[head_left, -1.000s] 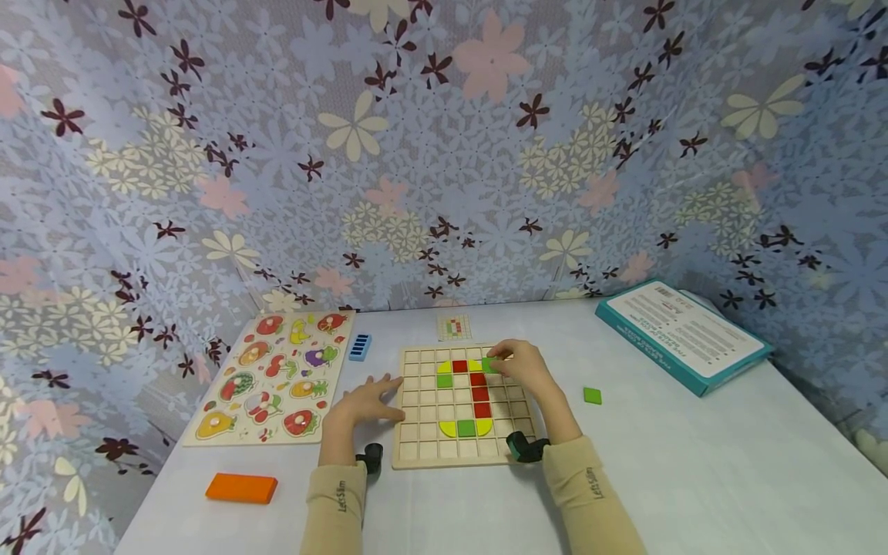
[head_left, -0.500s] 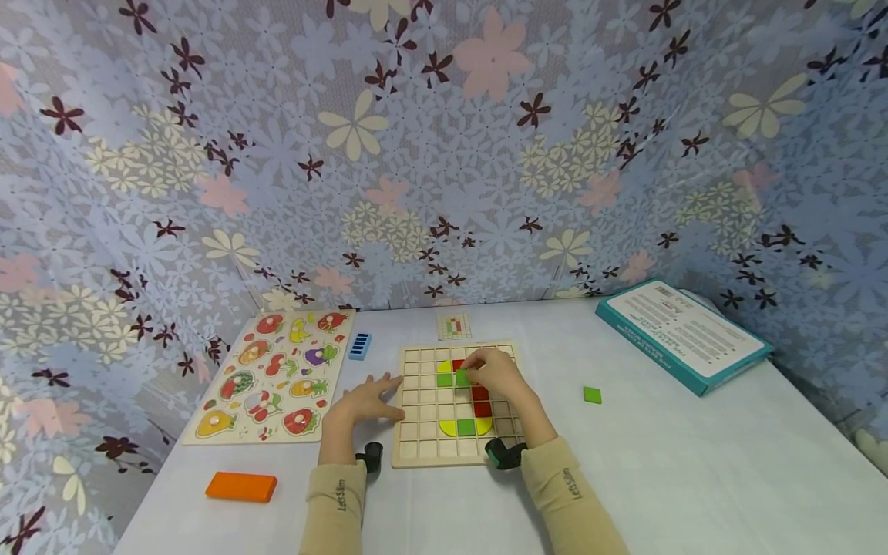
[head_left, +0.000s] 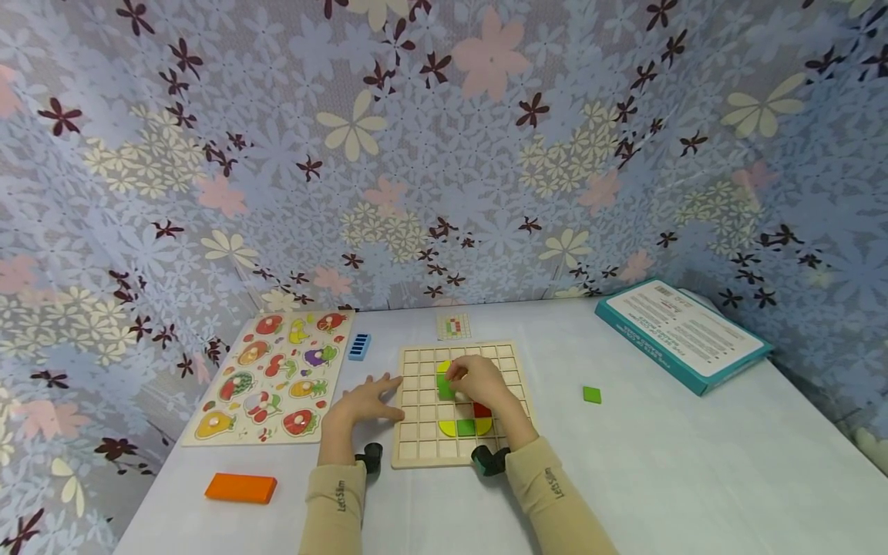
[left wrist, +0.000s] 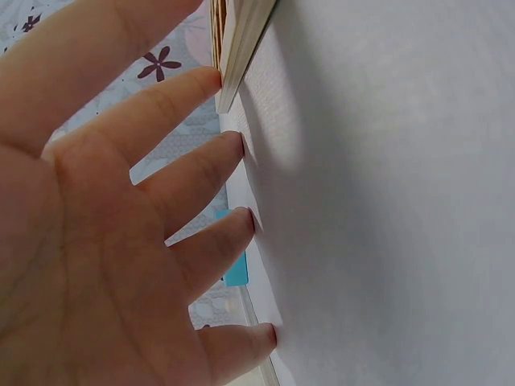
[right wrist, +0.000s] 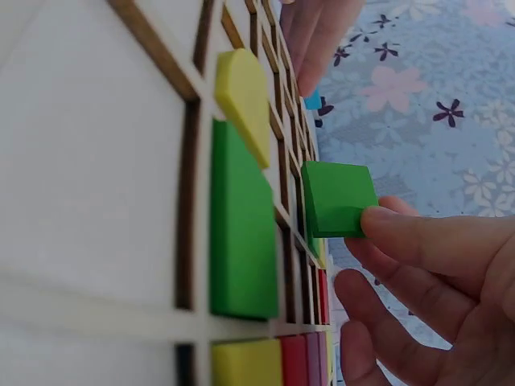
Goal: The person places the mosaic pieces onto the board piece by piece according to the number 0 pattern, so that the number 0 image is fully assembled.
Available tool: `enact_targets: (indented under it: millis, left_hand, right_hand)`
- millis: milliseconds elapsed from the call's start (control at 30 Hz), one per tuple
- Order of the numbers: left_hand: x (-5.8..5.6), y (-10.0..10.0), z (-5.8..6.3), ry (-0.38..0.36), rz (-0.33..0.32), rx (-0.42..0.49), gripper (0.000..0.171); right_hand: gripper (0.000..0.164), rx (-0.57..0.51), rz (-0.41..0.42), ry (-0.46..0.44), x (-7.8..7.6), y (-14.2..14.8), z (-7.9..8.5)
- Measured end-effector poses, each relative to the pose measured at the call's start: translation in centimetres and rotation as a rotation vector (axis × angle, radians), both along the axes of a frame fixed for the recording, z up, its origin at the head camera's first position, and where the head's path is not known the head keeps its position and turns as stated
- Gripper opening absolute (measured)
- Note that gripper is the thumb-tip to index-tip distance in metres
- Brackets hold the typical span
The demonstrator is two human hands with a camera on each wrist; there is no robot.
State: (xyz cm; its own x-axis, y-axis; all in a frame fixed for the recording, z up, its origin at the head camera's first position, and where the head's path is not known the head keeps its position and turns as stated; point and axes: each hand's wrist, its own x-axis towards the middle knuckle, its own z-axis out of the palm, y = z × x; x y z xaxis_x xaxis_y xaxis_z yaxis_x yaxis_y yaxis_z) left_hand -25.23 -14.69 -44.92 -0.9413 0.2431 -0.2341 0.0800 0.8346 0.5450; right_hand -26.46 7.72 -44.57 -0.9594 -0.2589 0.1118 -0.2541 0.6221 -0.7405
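Observation:
My right hand [head_left: 480, 381] pinches a green square tile [right wrist: 338, 197] between thumb and fingers. It holds the tile over the left side of the pattern on the wooden grid board [head_left: 409, 453], close to the slots. Yellow rounded pieces [right wrist: 244, 96], a seated green tile [right wrist: 237, 233] and red squares [head_left: 481, 410] sit in the board; my right hand covers some of them. Along the board's left edge lies my left hand [head_left: 364, 402], fingers spread. In the left wrist view its fingertips [left wrist: 233, 145] touch the tablecloth, one finger against the board's side.
Another green tile [head_left: 592, 395] lies right of the board. Behind it is a small pattern card [head_left: 454, 327]. A fruit puzzle board [head_left: 225, 416], a blue piece [head_left: 359, 346] and an orange block [head_left: 241, 488] lie left. A teal box [head_left: 683, 335] sits back right.
My right hand has moved left and slightly nearer across the board, carrying the green tile from the pattern's upper right to its left column. My left hand stays in place.

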Motion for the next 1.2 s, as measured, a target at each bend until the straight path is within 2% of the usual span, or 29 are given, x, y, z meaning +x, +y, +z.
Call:
enact_targets:
  millis: [200, 600, 1000, 1200]
  left_hand:
    - [0.04, 0.02, 0.05, 0.002, -0.004, 0.004, 0.071]
    - [0.13, 0.02, 0.06, 0.0, -0.003, 0.003, 0.071]
    - [0.18, 0.13, 0.01, -0.001, 0.004, 0.005, 0.071]
    - [0.13, 0.03, 0.02, 0.012, -0.015, -0.005, 0.07]
  right_hand:
    - [0.003, 0.073, -0.028, -0.009, -0.15, -0.3, -0.29]
    - [0.004, 0.164, -0.029, -0.031, -0.1, -0.54, -0.26]
    - [0.009, 0.176, -0.029, -0.047, -0.2, -0.4, -0.3]
    - [0.012, 0.143, -0.017, -0.031, -0.41, 0.0, -0.42]
